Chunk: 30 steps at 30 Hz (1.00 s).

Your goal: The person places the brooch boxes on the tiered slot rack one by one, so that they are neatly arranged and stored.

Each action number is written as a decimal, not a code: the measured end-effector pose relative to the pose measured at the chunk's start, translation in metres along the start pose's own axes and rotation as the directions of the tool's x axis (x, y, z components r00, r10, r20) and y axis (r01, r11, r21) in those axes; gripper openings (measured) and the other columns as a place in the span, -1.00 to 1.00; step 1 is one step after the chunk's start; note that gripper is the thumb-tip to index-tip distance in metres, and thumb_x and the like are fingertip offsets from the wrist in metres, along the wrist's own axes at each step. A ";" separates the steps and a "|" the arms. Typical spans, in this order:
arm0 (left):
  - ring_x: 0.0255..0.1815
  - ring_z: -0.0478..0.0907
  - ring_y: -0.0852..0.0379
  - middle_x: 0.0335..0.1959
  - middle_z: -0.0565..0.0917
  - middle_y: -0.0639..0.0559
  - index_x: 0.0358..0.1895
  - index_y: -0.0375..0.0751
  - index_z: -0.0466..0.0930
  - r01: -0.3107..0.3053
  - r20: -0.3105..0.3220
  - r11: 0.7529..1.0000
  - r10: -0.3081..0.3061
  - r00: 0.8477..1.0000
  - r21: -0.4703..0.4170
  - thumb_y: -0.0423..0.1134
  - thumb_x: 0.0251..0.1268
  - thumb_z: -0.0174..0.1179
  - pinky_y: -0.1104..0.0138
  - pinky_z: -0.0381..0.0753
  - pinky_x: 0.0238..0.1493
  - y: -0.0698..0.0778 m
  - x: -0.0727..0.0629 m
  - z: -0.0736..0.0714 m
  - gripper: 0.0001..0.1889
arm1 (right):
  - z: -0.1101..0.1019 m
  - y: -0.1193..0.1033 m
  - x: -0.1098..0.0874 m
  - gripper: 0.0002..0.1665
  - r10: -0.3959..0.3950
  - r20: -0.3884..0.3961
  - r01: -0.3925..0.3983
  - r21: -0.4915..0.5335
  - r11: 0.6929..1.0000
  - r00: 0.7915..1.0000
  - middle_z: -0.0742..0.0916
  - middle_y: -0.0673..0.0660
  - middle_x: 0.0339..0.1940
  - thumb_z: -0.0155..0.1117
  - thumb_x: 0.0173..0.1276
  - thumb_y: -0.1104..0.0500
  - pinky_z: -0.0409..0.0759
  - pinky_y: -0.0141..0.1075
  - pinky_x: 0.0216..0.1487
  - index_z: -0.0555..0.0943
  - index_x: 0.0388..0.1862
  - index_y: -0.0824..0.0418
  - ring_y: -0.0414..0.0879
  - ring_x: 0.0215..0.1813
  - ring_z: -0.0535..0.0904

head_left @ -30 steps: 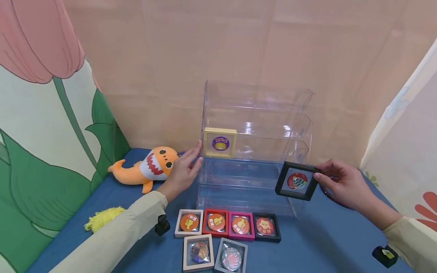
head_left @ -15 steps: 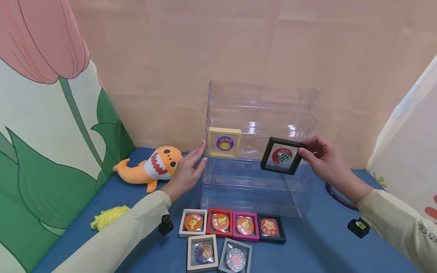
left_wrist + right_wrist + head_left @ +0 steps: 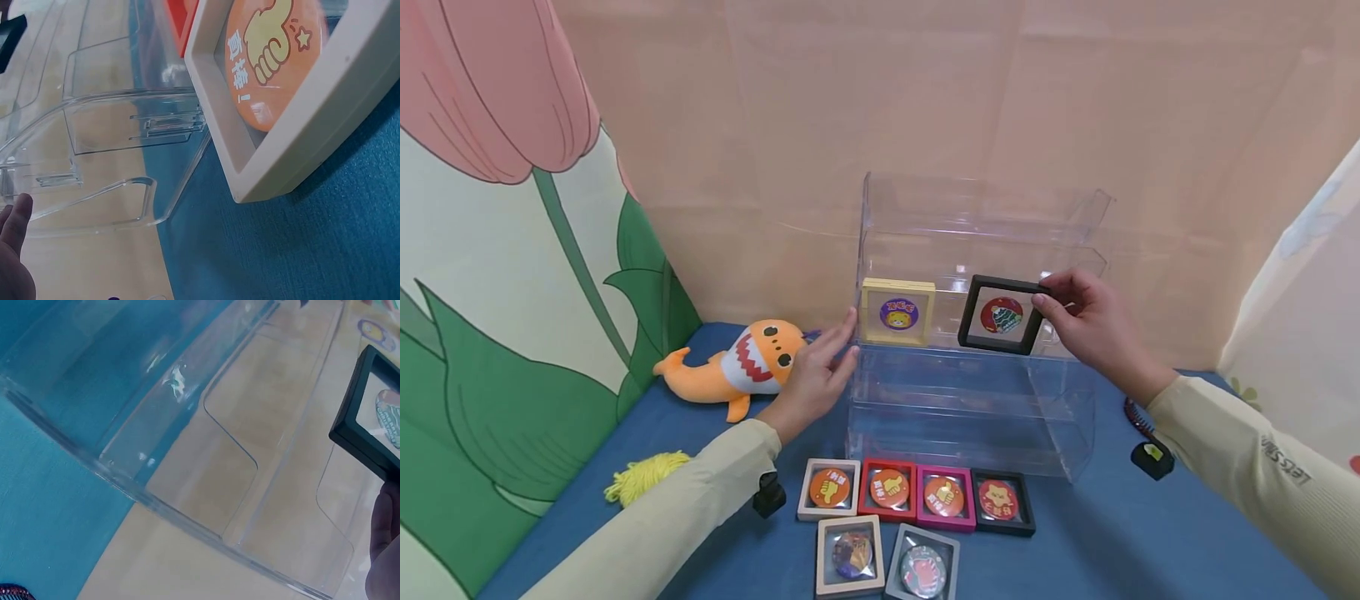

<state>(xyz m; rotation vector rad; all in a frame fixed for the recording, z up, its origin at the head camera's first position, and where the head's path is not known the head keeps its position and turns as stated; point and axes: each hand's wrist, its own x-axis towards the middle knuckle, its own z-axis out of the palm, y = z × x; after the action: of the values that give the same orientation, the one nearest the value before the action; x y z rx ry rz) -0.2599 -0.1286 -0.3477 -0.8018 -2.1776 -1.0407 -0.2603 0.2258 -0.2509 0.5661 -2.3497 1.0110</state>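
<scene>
A clear tiered display rack (image 3: 970,450) stands on the blue cloth. On its middle tier, at the left end, sits a pale yellow frame (image 3: 898,333) with a purple round badge. My right hand (image 3: 1086,321) pinches the right edge of a black frame (image 3: 1000,348), which holds a red badge with a Christmas tree. That frame is upright, slightly tilted, just right of the yellow one and overlapping the same tier in the head view. My left hand (image 3: 820,375) has its fingers extended, fingertips at the rack's left side.
Several framed badges lie flat in front of the rack, among them a red frame (image 3: 887,490) and a grey frame (image 3: 922,562). An orange shark plush (image 3: 737,367) and yellow yarn (image 3: 643,477) lie at the left. A dark beaded coil (image 3: 1138,417) is at the right.
My right hand has carried the black frame up and to the left, from beside the rack's lower right to the middle tier. My left hand stays at the rack's side.
</scene>
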 end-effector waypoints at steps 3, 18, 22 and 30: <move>0.21 0.44 -0.03 0.30 0.41 -0.11 0.45 -0.16 0.14 0.004 0.004 1.000 -0.004 1.000 0.005 -0.33 0.36 0.11 0.23 0.59 -0.08 0.000 0.000 0.000 -0.38 | 0.003 0.001 0.004 -0.71 0.005 -0.003 -0.005 0.008 1.000 1.000 0.65 0.17 -0.21 0.21 0.37 0.18 0.53 -0.53 -0.29 0.53 -0.01 0.30 -0.05 -0.25 0.55; 0.26 0.37 -0.03 0.33 0.37 -0.11 0.45 -0.17 0.13 -0.001 0.004 1.000 0.001 1.000 -0.007 -0.36 0.37 0.10 0.22 0.50 0.05 -0.001 -0.003 0.002 -0.38 | 0.016 0.011 0.015 -0.74 0.014 -0.105 -0.008 0.055 0.998 0.994 0.65 0.14 -0.23 0.21 0.37 0.16 0.53 -0.52 -0.30 0.53 -0.06 0.29 -0.13 -0.27 0.55; 0.27 0.37 -0.02 0.33 0.37 -0.10 0.45 -0.15 0.13 0.002 0.000 1.000 -0.002 1.000 -0.006 -0.37 0.36 0.11 0.22 0.50 0.05 -0.001 -0.004 0.003 -0.37 | 0.020 0.014 0.013 -0.75 -0.008 -0.111 0.017 0.073 0.997 0.994 0.64 0.15 -0.24 0.21 0.36 0.19 0.52 -0.52 -0.27 0.52 -0.07 0.31 -0.13 -0.27 0.54; 0.26 0.38 -0.02 0.32 0.39 -0.10 0.44 -0.17 0.15 -0.018 -0.022 1.000 0.018 1.000 0.005 -0.38 0.34 0.12 0.21 0.50 0.06 -0.001 -0.002 0.003 -0.37 | 0.025 0.016 0.010 -0.72 -0.016 -0.077 0.018 0.027 0.999 0.997 0.65 0.13 -0.20 0.21 0.37 0.12 0.54 -0.48 -0.22 0.54 -0.05 0.25 -0.04 -0.20 0.56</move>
<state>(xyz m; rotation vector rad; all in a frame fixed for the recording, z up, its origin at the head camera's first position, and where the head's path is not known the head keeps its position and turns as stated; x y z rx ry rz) -0.2602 -0.1273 -0.3517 -0.8030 -2.1494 -1.0305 -0.2841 0.2154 -0.2677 0.5470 -2.2630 1.0403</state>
